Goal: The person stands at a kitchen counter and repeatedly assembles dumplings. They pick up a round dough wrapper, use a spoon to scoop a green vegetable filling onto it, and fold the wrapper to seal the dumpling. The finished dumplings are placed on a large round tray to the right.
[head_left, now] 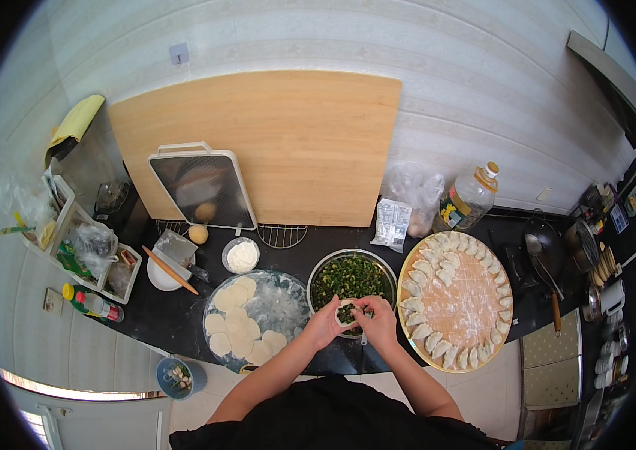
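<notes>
A round dough wrapper with dark green chopped filling on it rests in my left hand. The fingers of my right hand meet the wrapper's right edge and pinch it. Both hands are over the near rim of a metal bowl, which holds chopped green filling. To the left, several flat wrappers overlap on a floured round board. On the right, folded dumplings line the rim of a round floured tray, with a few more inside the ring.
A bowl of white flour stands behind the floured board, with a wooden rolling pin across a white plate farther left. An oil bottle is behind the tray. A wok sits at right. A blue bin stands below the counter.
</notes>
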Tool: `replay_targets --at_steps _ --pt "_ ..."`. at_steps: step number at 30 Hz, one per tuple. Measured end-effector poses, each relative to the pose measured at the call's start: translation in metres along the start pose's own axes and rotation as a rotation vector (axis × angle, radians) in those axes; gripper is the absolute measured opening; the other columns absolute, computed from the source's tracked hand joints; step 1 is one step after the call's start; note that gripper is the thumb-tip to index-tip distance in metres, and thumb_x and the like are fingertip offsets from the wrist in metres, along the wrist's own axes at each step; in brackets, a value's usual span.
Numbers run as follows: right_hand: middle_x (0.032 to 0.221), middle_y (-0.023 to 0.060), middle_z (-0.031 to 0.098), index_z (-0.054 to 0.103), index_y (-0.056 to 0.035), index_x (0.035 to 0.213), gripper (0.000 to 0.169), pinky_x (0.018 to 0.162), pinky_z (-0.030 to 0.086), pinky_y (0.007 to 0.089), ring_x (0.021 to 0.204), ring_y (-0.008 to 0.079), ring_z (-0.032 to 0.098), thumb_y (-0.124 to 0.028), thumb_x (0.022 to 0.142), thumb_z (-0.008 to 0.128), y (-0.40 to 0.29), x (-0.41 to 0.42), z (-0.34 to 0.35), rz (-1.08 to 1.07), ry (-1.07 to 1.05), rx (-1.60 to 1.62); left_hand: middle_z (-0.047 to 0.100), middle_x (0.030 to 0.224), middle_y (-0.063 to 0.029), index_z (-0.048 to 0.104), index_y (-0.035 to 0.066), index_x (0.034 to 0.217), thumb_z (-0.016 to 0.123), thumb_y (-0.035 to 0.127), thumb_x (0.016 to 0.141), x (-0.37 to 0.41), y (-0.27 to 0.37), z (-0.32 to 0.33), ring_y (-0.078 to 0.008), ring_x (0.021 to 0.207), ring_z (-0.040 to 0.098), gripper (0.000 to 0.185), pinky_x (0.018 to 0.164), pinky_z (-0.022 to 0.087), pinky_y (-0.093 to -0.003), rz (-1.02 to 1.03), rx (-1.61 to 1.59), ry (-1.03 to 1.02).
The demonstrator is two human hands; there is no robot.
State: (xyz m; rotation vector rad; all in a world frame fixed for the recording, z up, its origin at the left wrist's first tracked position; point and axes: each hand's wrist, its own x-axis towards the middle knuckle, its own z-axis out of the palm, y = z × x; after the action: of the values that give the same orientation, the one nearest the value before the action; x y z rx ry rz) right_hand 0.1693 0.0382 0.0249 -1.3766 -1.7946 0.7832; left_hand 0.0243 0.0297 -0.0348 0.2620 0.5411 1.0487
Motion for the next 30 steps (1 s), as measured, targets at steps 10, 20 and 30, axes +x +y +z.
replay_targets --at_steps 10,20,30 --pt "0.084 0.0034 0.058 0.065 -0.012 0.082 0.016 0.07 0.044 0.0348 0.081 0.024 0.054 -0.011 0.067 0.07 0.01 -0.006 -0.021 -0.445 -0.085 -0.229 0.051 0.119 -0.015 0.042 -0.002 0.123 0.028 0.037 0.097 0.003 0.004 -0.002 -0.025 0.111 0.051 0.049 0.094 0.042 -0.0378 0.002 -0.012 -0.024" --pt "0.085 0.0006 0.057 0.063 -0.0118 0.078 0.01 0.072 0.042 0.0366 0.083 0.023 0.055 -0.012 0.068 0.067 0.012 -0.01 -0.01 -0.534 -0.07 -0.253 0.053 0.116 -0.0125 0.042 -0.001 0.123 0.029 0.036 0.097 0.002 0.0 0.004 -0.0208 0.105 0.053 0.047 0.09 0.042 -0.0345 -0.03 -0.048 -0.033" --pt "0.086 0.0008 0.064 0.064 -0.0112 0.079 0.011 0.073 0.041 0.0353 0.08 0.0223 0.057 -0.014 0.069 0.069 0.019 -0.005 -0.006 -0.487 0.002 -0.204 0.055 0.111 -0.0083 0.048 -0.001 0.118 0.038 0.027 0.095 0.002 -0.004 -0.003 -0.0179 0.1 0.054 0.038 0.09 0.042 -0.0342 0.045 0.069 -0.012"
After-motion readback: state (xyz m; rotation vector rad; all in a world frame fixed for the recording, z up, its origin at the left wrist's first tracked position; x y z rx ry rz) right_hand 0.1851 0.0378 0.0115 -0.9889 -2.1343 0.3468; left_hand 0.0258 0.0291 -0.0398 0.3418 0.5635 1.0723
